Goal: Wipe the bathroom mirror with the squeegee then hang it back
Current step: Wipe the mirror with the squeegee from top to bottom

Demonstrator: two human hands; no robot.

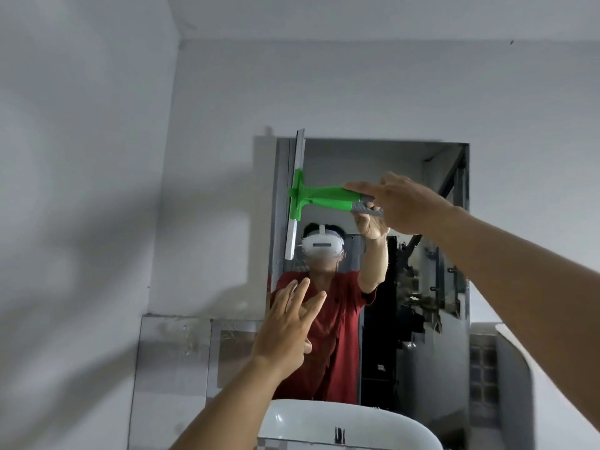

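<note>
The bathroom mirror [409, 287] hangs on the white wall ahead. A green squeegee [316, 193] with a grey grip lies flat against its upper left part, its long blade upright along the mirror's left edge. My right hand [402, 203] is closed around the grip and reaches in from the right. My left hand [285, 326] is raised in front of the mirror's lower left corner, fingers spread, holding nothing. The mirror shows a reflected person in a red shirt.
A white washbasin [344, 423] sits directly below the mirror. Shiny tiled panels [175, 352] cover the wall at lower left. A white curved fixture [516, 378] stands at the lower right. The wall corner runs at left.
</note>
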